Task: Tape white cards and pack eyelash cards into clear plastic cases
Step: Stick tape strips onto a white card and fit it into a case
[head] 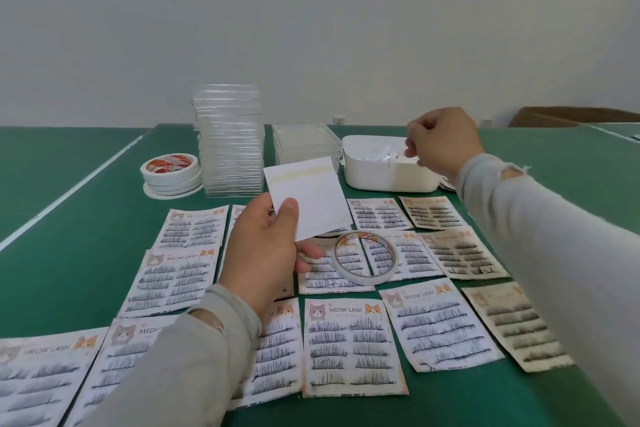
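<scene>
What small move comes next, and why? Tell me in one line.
Probably let go of the scrap over the white bin and bring the right hand back. It hovers above the bin, fingers pinched on something small, while the left hand holds the white card, a tape strip across its top.

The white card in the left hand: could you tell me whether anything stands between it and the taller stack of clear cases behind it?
Nothing visible stands in the way. The left hand holds the white card up above the eyelash cards, and the stack of clear cases stands just beyond it, with only open air between.
</scene>
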`<state>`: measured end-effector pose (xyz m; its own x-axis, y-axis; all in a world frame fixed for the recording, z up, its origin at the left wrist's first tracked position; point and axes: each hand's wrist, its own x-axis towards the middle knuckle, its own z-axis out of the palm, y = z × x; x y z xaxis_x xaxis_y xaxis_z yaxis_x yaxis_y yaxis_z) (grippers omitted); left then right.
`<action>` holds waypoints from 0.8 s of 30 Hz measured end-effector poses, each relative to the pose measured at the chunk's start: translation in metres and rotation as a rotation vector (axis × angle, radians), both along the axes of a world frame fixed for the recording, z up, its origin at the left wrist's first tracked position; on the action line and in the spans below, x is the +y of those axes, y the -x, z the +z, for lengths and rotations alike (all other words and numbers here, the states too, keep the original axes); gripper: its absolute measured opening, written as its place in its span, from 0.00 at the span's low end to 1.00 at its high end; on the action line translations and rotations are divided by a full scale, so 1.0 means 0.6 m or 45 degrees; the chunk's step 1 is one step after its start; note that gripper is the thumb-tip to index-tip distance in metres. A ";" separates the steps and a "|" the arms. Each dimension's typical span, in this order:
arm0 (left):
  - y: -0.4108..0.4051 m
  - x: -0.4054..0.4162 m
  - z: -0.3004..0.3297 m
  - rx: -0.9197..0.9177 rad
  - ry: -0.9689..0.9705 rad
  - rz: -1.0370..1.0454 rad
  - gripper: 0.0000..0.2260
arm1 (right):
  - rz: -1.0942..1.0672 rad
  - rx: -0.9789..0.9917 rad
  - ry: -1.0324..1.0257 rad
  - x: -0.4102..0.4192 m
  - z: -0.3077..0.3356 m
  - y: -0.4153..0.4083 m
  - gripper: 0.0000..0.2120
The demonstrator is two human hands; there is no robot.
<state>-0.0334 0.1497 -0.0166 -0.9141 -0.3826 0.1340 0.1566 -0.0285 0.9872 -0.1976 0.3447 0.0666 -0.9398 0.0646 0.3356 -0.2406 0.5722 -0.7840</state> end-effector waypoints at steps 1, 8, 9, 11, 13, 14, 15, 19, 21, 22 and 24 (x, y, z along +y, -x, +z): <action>0.001 -0.002 0.001 -0.007 -0.023 -0.003 0.10 | 0.041 -0.039 0.203 -0.009 -0.007 -0.026 0.11; -0.001 -0.013 0.007 0.036 0.047 -0.042 0.15 | 0.451 -0.342 0.405 -0.077 -0.097 -0.180 0.17; -0.002 -0.015 0.006 0.040 0.102 -0.036 0.14 | 0.467 -0.285 0.410 -0.076 -0.102 -0.186 0.16; -0.004 -0.017 0.006 0.063 0.197 -0.007 0.12 | 0.490 -0.222 0.456 -0.069 -0.106 -0.187 0.15; -0.004 -0.018 0.006 0.090 0.248 0.036 0.09 | 0.490 -0.185 0.476 -0.063 -0.107 -0.182 0.13; -0.003 -0.018 0.007 0.096 0.264 0.058 0.08 | 0.484 -0.163 0.460 -0.061 -0.109 -0.179 0.13; -0.003 -0.018 0.007 0.095 0.270 0.075 0.07 | 0.480 -0.146 0.451 -0.060 -0.112 -0.178 0.12; -0.004 -0.015 0.009 0.084 0.139 0.053 0.05 | 0.465 -0.231 0.600 -0.061 -0.115 -0.177 0.14; -0.004 -0.012 0.010 0.086 0.087 0.013 0.05 | 0.483 -0.344 0.653 -0.065 -0.113 -0.178 0.19; -0.004 -0.010 0.009 0.089 0.070 -0.015 0.06 | 0.541 -0.424 0.703 -0.065 -0.113 -0.178 0.18; -0.003 -0.004 0.007 0.096 0.041 -0.093 0.07 | 0.716 -0.547 0.798 -0.065 -0.115 -0.180 0.14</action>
